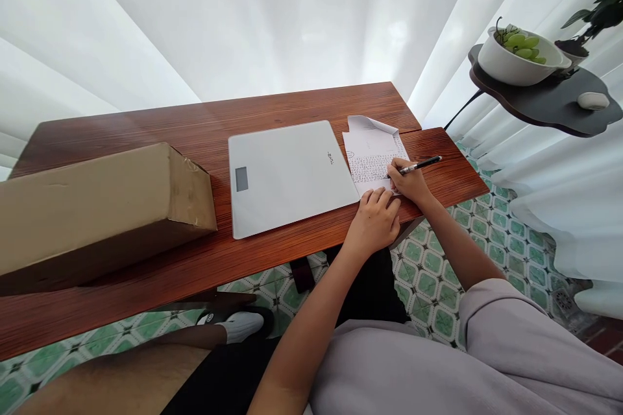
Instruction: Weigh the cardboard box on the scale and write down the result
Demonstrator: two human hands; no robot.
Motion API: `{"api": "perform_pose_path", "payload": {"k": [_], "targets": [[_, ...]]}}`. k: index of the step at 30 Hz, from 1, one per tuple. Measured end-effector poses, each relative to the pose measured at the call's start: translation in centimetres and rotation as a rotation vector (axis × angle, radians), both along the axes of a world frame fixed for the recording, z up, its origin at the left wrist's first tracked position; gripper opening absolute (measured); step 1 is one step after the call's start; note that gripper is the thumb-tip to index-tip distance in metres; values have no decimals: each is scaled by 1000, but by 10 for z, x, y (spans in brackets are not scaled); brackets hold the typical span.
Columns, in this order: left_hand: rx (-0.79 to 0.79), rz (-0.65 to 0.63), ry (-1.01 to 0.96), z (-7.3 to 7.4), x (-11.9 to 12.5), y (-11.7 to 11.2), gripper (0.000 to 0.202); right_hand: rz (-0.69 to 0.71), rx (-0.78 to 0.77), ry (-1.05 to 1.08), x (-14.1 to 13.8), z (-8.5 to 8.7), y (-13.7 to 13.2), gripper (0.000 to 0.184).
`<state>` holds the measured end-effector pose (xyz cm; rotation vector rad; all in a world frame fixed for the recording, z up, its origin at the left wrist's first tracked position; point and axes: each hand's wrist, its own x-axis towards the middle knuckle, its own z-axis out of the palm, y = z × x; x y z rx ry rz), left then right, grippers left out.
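Note:
My right hand grips a black-and-clear pen, its tip down on a sheet of paper. Dense handwriting covers the lower half of the sheet, and its top edge curls over. My left hand lies flat at the paper's bottom edge with its fingers stretched out, partly over the table's front edge. Just left of the paper is a flat white digital scale with a small grey display, which nothing rests on.
A long cardboard box takes up the left of the wooden table. At the right, a dark side table holds a white bowl of green grapes, a potted plant and a white mouse. White curtains hang behind.

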<state>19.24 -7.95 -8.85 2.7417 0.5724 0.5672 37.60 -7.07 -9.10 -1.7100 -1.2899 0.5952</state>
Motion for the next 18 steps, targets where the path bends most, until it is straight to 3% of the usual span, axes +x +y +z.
{"api": "perform_pose_path", "payload": {"k": [18], "targets": [[0,-1,3,-1,0,-1,30,-30,11,4,-1,0,0,32]]}}
